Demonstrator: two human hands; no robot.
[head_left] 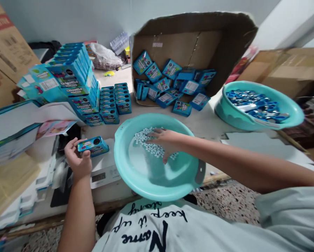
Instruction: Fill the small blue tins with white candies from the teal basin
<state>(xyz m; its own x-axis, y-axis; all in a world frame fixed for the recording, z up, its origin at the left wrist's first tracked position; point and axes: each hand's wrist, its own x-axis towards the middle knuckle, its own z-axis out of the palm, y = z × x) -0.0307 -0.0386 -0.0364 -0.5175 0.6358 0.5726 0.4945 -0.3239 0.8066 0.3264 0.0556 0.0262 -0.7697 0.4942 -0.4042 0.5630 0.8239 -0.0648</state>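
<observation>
My left hand (79, 157) is wrapped round the left end of a small blue candy box (93, 146), held over a white digital scale (105, 176). Inside a large turquoise basin (157, 189), my right hand (163, 140) lies palm down with its fingers spread over many small pale candies (154, 149). The candies are bunched toward the back of the basin, some under my fingers. Whether any candy sits under my right palm is hidden.
An open cardboard box (178, 42) lies behind the basin with several blue boxes spilling out. Stacked blue cartons (75, 80) rise at the back left, above loose flat sheets (12, 122). A second turquoise basin (232, 115) with blue-wrapped pieces stands at the right.
</observation>
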